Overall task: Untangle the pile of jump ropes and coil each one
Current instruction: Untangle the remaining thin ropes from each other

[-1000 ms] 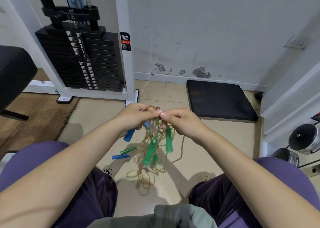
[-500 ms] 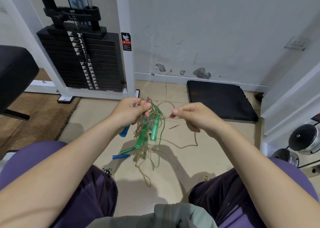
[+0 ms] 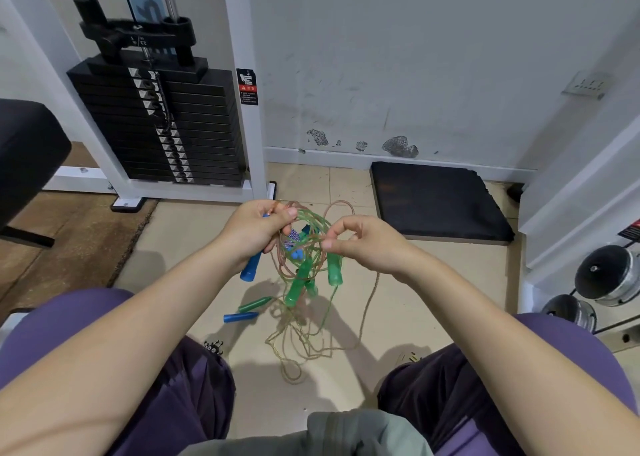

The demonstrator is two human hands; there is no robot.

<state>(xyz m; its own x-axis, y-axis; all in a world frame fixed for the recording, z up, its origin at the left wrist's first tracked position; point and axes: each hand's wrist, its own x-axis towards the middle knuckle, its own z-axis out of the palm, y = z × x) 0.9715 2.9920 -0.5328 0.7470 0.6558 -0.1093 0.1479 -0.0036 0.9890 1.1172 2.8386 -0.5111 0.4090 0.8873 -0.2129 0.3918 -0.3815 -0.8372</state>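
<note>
Tangle of jump ropes point(image 3: 304, 244) is held up btwn both hands, above the tiled floor point(image 3: 194, 248), lower loops trailing down to the floor btwn the knees. Left hand point(image 3: 254, 229) is clenched around a bunch of cords plus a blue handle point(image 3: 251, 268), which sticks out below the palm, pointing down-left. Right hand point(image 3: 363, 242) is curled, thumb and forefinger pinched on a thin cord at the right side of the tangle; other fingers bent, whether more cord is trapped under them can't be told. Cords seen: green and pinkish/tan, looped over each other, no coil formed yet. Two translucent green handles hang in the bundle: one point(image 3: 296, 287) near centre, tilted, one point(image 3: 335, 272) just below the right hand, approx upright. A darker green handle point(image 3: 254, 304) and a 2nd blue handle point(image 3: 240, 316) lie on the floor, side by side, left of the trailing loops. One tan cord runs from the right hand down the right side to the floor. Background: weight stack point(image 3: 156, 126) at upper left, black mat point(image 3: 436, 203) against the wall on the right.
</note>
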